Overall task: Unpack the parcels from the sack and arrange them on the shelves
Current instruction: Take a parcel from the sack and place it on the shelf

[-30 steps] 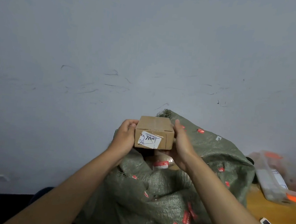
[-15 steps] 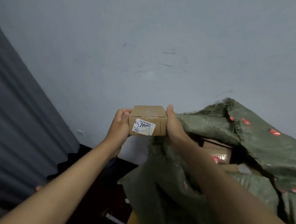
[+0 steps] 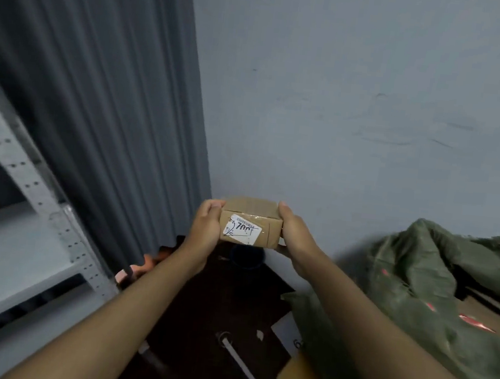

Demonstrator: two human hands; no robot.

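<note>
Parcel (image 3: 250, 222), small taped cardboard, probably light and stiff, being gripped at opposite ends by left hand (image 3: 205, 227) and right hand (image 3: 294, 236), facing shelves (image 3: 35, 191).

Ahead of you a pale blue-grey wall (image 3: 359, 108) fills the upper right of the frame, scuffed with faint dark marks. A grey pleated curtain (image 3: 99, 81) hangs down the upper left. At the left edge stands a grey metal rack (image 3: 28, 172) with punched uprights. The floor (image 3: 224, 304) at bottom centre is dark.
</note>
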